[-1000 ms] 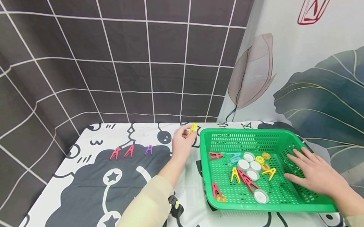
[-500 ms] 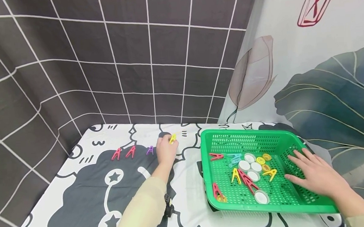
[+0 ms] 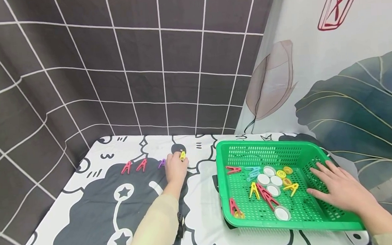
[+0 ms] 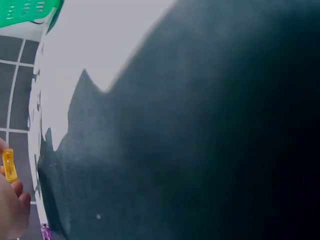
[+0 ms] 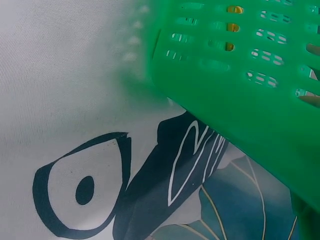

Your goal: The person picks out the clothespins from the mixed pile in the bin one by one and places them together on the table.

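Observation:
My left hand (image 3: 176, 169) pinches a yellow clothespin (image 3: 183, 155) near the back of the table, just right of a purple clothespin (image 3: 162, 163) that the hand partly covers. In the left wrist view the fingers (image 4: 18, 187) hold the yellow clothespin (image 4: 9, 165) at the left edge. Two red clothespins, a left one (image 3: 126, 167) and a right one (image 3: 141, 165), lie farther left, lined up with the purple one. My right hand (image 3: 340, 185) rests on the right side of the green basket (image 3: 263, 142), fingers spread and fairly straight.
Inside the basket lie red, yellow and blue clothespins, several round white-faced pieces (image 3: 282, 213) and several yellow discs (image 3: 280, 174). A patterned cloth (image 3: 203, 196) covers the table. Behind it hangs a dark gridded curtain (image 3: 147, 84).
My left hand has carried the yellow clothespin left from beside the basket, then lowered it near the purple clothespin. The right hand has stayed on the basket.

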### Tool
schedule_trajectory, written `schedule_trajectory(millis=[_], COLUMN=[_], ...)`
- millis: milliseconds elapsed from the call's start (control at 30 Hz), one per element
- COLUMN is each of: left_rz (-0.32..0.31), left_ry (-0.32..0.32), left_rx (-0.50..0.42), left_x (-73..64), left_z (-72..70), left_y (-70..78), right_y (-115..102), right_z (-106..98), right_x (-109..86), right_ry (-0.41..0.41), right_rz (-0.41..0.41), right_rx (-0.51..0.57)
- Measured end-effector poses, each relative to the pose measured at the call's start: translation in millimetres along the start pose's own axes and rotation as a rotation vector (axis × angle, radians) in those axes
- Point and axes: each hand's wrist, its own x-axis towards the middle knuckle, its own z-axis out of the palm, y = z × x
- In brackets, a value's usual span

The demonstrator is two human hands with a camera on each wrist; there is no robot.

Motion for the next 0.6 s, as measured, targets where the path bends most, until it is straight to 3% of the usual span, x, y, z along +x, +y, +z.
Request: schedule_trajectory(millis=[200, 400, 600], left_rz=[0.044, 0.022, 0.046], left_ry=[-0.012, -0.038, -0.064], left_rx=[0.075, 0.110, 0.157], left_x=[-3.3, -3.7, -3.2], left_z=[1.7, 3.8, 5.9], left_y=[-5.4, -8.4, -8.6], right_y=[-0.9, -0.6, 1.0], right_z=[0.1, 0.1, 0.3], right_x=[0.9, 1.1, 0.0], right_ry=[-0.001, -0.014, -0.007], right_rz=[-0.001, -0.001, -0.001], right_rx=[-0.001, 0.002, 0.000])
